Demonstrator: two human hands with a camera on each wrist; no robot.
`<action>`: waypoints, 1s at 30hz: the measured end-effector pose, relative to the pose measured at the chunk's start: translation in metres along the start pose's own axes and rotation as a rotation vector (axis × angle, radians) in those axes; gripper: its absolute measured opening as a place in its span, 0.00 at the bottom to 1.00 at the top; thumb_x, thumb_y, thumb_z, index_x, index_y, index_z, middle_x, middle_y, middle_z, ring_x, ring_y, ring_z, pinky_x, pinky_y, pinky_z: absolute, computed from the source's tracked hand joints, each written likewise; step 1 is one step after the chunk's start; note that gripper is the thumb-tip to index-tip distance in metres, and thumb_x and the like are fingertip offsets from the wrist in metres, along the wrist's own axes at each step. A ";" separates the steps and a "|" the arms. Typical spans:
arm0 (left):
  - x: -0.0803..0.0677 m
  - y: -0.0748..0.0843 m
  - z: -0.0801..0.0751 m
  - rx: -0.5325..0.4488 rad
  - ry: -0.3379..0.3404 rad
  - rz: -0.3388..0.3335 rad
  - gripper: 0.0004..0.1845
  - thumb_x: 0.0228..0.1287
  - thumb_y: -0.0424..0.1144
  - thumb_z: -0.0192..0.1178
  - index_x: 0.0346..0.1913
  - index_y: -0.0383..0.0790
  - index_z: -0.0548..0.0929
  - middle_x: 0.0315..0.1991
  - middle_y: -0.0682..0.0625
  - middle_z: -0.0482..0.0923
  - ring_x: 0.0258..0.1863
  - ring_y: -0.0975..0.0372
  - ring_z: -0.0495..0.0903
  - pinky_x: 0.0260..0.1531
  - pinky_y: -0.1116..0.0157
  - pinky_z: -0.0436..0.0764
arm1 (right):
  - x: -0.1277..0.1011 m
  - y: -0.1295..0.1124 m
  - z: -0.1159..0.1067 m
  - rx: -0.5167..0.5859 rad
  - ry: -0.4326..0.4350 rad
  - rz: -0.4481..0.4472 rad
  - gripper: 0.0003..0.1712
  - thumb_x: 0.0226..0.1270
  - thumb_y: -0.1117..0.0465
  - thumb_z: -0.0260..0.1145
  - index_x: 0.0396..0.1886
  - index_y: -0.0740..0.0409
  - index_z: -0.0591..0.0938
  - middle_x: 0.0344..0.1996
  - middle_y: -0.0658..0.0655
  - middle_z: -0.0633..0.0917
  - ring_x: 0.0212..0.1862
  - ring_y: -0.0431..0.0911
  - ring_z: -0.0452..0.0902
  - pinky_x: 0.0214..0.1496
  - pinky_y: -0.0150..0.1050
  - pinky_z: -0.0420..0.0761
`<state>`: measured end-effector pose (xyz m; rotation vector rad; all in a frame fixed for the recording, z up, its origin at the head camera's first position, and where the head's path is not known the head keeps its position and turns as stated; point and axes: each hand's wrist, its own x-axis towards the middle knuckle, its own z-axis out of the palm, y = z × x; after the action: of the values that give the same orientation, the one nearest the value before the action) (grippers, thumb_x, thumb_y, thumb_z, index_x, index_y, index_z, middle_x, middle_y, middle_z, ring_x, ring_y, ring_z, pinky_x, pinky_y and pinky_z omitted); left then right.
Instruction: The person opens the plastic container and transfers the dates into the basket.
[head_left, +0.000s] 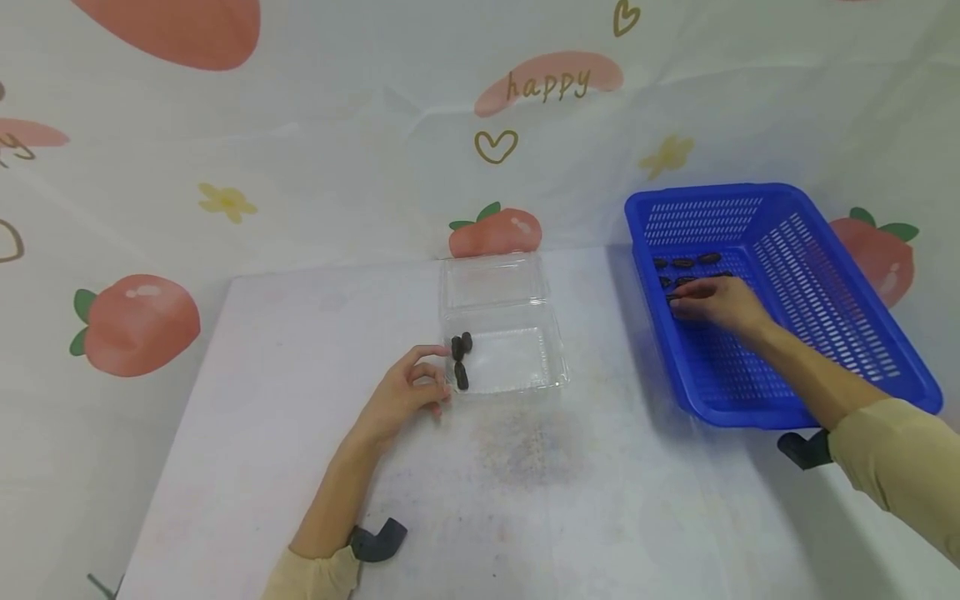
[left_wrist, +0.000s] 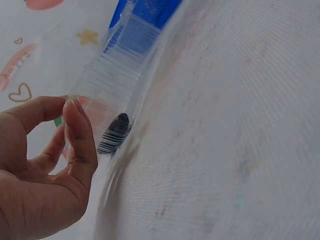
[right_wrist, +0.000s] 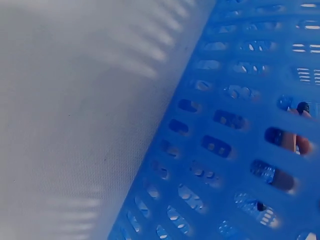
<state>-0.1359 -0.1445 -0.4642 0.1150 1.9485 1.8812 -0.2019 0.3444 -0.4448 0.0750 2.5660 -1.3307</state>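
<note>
Left hand [head_left: 405, 392] steadying the clear plastic box [head_left: 504, 333] at its near-left corner, fingers [left_wrist: 80, 135] loosely curled against the wall beside three dark pieces [head_left: 461, 357]. Right hand [head_left: 716, 302] down in the blue basket [head_left: 847, 333], fingers spread over more dark pieces [head_left: 684, 263]; grasp impossible to tell. White table [head_left: 300, 467] beneath, basket wall blocking the wrist view.

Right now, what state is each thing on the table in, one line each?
clear plastic box: lid open, three dark pieces inside at its left end.
blue basket: upright, several dark pieces at its far end.
left hand: fingers curled, touching the box's left edge.
right hand: inside the basket, fingertips on the dark pieces; grip unclear.
</note>
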 end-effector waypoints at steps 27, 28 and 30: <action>0.000 0.002 0.003 0.032 0.027 -0.029 0.28 0.62 0.26 0.63 0.66 0.39 0.71 0.37 0.44 0.74 0.35 0.49 0.81 0.28 0.62 0.84 | -0.011 -0.021 -0.016 0.037 0.054 -0.001 0.33 0.75 0.47 0.59 0.64 0.71 0.73 0.44 0.50 0.86 0.39 0.33 0.83 0.44 0.33 0.85; 0.000 0.002 0.004 0.034 0.029 -0.030 0.29 0.62 0.26 0.63 0.66 0.39 0.71 0.37 0.45 0.74 0.35 0.49 0.81 0.28 0.62 0.83 | -0.013 -0.023 -0.016 0.045 0.060 -0.009 0.33 0.75 0.47 0.58 0.64 0.71 0.73 0.42 0.46 0.86 0.40 0.33 0.83 0.44 0.33 0.85; 0.000 0.003 0.004 0.034 0.032 -0.031 0.29 0.61 0.26 0.63 0.66 0.39 0.71 0.36 0.45 0.74 0.35 0.49 0.81 0.28 0.62 0.83 | -0.017 -0.028 -0.017 0.061 0.069 -0.022 0.34 0.76 0.46 0.58 0.65 0.71 0.72 0.40 0.39 0.84 0.41 0.33 0.83 0.44 0.32 0.84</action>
<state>-0.1354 -0.1405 -0.4615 0.0650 1.9933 1.8414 -0.1937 0.3426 -0.4088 0.1067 2.5902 -1.4383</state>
